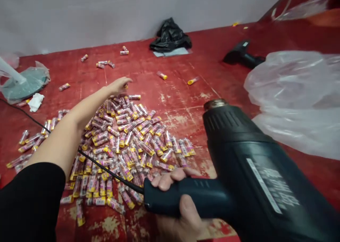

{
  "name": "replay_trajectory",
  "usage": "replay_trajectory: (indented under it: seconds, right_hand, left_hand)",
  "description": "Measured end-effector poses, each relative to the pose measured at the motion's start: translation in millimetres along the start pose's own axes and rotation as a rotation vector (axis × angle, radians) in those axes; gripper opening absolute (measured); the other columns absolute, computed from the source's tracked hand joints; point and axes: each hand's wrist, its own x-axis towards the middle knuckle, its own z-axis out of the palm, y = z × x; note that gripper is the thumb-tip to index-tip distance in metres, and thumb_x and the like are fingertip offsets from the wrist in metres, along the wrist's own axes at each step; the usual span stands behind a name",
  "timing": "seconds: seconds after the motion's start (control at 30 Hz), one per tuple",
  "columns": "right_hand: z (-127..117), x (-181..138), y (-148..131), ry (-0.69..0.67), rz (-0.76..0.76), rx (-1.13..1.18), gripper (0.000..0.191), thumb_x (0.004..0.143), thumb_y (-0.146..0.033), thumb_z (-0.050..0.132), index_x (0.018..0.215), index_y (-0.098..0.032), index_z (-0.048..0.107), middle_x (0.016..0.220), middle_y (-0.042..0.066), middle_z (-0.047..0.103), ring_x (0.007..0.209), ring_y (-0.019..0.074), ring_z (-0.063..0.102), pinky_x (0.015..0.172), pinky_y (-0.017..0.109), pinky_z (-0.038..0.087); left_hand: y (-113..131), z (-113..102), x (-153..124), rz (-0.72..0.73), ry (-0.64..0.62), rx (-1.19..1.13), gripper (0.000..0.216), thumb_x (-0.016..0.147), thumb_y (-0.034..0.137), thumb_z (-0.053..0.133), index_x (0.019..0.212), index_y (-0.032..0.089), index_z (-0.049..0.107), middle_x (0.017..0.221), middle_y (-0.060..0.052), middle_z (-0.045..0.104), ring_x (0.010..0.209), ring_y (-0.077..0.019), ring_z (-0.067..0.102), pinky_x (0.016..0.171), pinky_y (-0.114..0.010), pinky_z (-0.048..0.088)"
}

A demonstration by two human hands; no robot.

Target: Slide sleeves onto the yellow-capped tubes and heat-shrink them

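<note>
Heat gun (pixel 255 164), judged heavy and rigid, is clamped at its handle by the right hand (pixel 177 203). Left hand (pixel 119 85), fingers loosely apart, is extended over the far edge of the tubes (pixel 127 146), judged light and slippery.

Surface (pixel 180 111): red, worn, pale scuffs near centre.
Wall (pixel 106 12): plain grey-white, along far edge.
Far centre: crumpled black bag (pixel 170 35).
Right: clear plastic sheeting (pixel 294 97).
Light: even, soft.

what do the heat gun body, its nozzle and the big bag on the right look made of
Heat gun: dark matte moulded plastic, judging by vent slots and soft sheen. Nozzle: probably metal, dull brown-grey, looks scorched. Bag: thin clear plastic film, wrinkled and glossy, red surface showing through.
</note>
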Motion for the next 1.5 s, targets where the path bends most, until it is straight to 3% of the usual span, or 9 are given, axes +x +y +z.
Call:
replay_trajectory:
  seconds: [0.1,0.2,0.4,0.63,0.93,1.07,1.23,1.37,1.5]
  right_hand:
    - [7,-3,2,-0.015,0.008,0.042,0.032,0.085,-0.031,0.063,0.114,-0.022,0.056,0.084,0.001,0.054,0.064,0.0123,0.054,0.065,0.032,0.054]
    - [10,-18,2,-0.077,0.044,0.055,0.034,0.084,-0.027,0.065,0.116,-0.021,0.056,0.085,0.001,0.057,0.065,0.0128,0.058,0.065,0.033,0.057]
    - [4,-69,-6,-0.209,0.098,0.07,0.031,0.085,-0.028,0.067,0.112,-0.021,0.056,0.084,0.001,0.061,0.065,0.0143,0.062,0.066,0.036,0.06]
    - [4,-124,-19,-0.358,0.111,0.021,0.033,0.084,-0.027,0.071,0.112,-0.021,0.056,0.084,0.001,0.063,0.065,0.0151,0.062,0.068,0.039,0.06]
    - [-13,-166,-7,-0.491,0.19,-0.024,0.034,0.085,-0.032,0.071,0.113,-0.02,0.056,0.08,-0.001,0.065,0.064,0.0158,0.065,0.068,0.038,0.059]
    - [-19,-171,0,-0.449,0.243,0.018,0.039,0.084,-0.033,0.071,0.117,-0.02,0.055,0.083,0.0,0.065,0.064,0.0152,0.064,0.067,0.037,0.059]
    - [-21,-175,2,-0.408,0.241,0.059,0.039,0.082,-0.032,0.071,0.117,-0.021,0.056,0.083,-0.001,0.063,0.065,0.0138,0.062,0.067,0.036,0.059]
    - [-26,-181,5,-0.429,0.236,0.076,0.037,0.084,-0.03,0.07,0.117,-0.022,0.055,0.086,0.0,0.062,0.067,0.0138,0.062,0.069,0.037,0.059]
    - [-30,-183,9,-0.452,0.222,0.042,0.039,0.084,-0.03,0.07,0.119,-0.023,0.053,0.089,0.0,0.062,0.067,0.0136,0.062,0.069,0.038,0.059]
  left_hand:
    - [20,-23,-55,0.178,0.33,-0.322,0.054,0.086,0.025,0.074,0.134,0.013,0.053,0.104,-0.01,0.068,0.089,-0.0155,0.066,0.082,-0.027,0.054]
    - [66,-51,-131,0.327,0.485,-0.394,0.04,0.09,0.038,0.075,0.119,0.015,0.06,0.103,-0.008,0.067,0.089,-0.0139,0.067,0.079,-0.025,0.056]
    - [156,-92,-263,0.388,0.659,-0.199,0.025,0.09,0.038,0.074,0.102,0.017,0.066,0.106,-0.009,0.068,0.096,-0.016,0.067,0.085,-0.031,0.057]
    - [191,-96,-357,0.229,0.654,-0.139,0.028,0.093,0.045,0.068,0.09,0.019,0.059,0.1,-0.011,0.065,0.095,-0.0195,0.064,0.085,-0.035,0.054]
    - [195,-71,-408,0.185,0.706,-0.211,0.036,0.089,0.05,0.071,0.082,0.017,0.056,0.09,-0.009,0.065,0.087,-0.0181,0.064,0.076,-0.031,0.052]
    - [201,-60,-422,0.238,0.697,-0.196,0.031,0.087,0.043,0.075,0.095,0.016,0.061,0.095,-0.01,0.069,0.09,-0.018,0.067,0.08,-0.031,0.054]
    - [201,-55,-432,0.287,0.663,-0.096,0.028,0.088,0.038,0.075,0.084,0.017,0.057,0.096,-0.01,0.068,0.09,-0.0175,0.067,0.08,-0.029,0.053]
    - [185,-49,-428,0.248,0.573,-0.038,0.033,0.089,0.041,0.073,0.078,0.018,0.052,0.086,-0.008,0.064,0.08,-0.0174,0.062,0.072,-0.028,0.049]
    - [165,-36,-419,0.182,0.361,0.003,0.031,0.091,0.039,0.072,0.077,0.018,0.054,0.081,-0.007,0.062,0.075,-0.0186,0.058,0.071,-0.03,0.048]
